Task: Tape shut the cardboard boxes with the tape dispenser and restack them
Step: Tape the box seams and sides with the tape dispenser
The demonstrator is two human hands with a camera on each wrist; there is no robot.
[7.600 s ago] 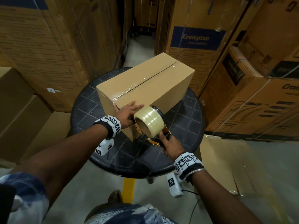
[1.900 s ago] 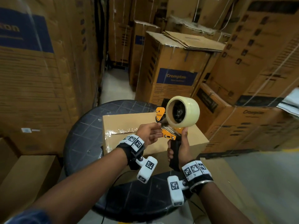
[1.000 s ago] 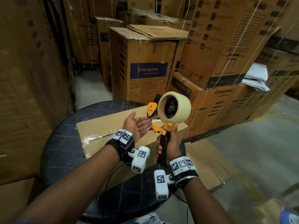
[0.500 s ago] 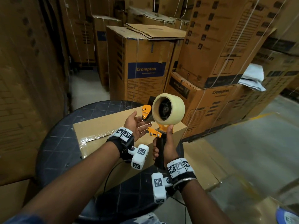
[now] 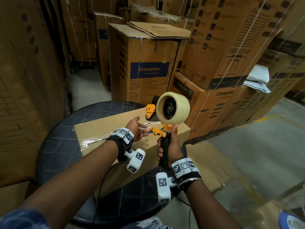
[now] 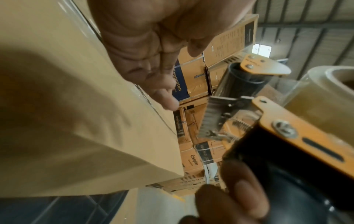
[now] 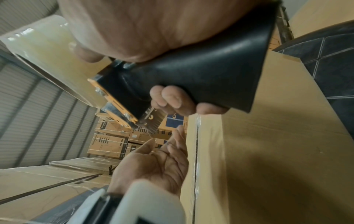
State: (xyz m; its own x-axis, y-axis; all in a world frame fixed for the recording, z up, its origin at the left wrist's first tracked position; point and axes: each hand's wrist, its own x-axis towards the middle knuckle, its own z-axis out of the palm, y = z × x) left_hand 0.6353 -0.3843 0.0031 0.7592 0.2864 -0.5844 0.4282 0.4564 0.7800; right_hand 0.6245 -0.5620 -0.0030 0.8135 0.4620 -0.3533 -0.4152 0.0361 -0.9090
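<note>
Head view: the right hand (image 5: 170, 146) holds the dispenser (image 5: 162, 128) upright, fingers wrapped round its black handle, thumb up against the orange frame just under the tape roll (image 5: 173, 107). The left hand (image 5: 136, 129) is palm-up just left of the dispenser, fingers loosely spread and reaching toward the serrated blade; whether the fingertips touch the loose clear tape there cannot be told. Below and beyond both hands lies the box (image 5: 105, 129), its top seam taped, on a round dark table (image 5: 61, 146). Behind stand printed cartons (image 5: 145, 63).

Left wrist view: the left hand's (image 6: 149, 50) fingers (image 6: 166, 97) are relaxed and apart, holding nothing, with the box (image 6: 76, 121) edge right beside them. The blade (image 6: 216, 116) sits a short way from the fingertips, apart from them. The right hand's fingertips (image 6: 245, 195) curl round the handle at the lower right.

Right wrist view: the right hand's fingers (image 7: 172, 101) clamp the black handle of the dispenser (image 7: 201, 78), the roll (image 7: 46, 50) beyond the thumb. The left hand (image 7: 157, 163) lies open below the blade, fingertips near its teeth, alongside the taped seam of the box (image 7: 268, 151).
</note>
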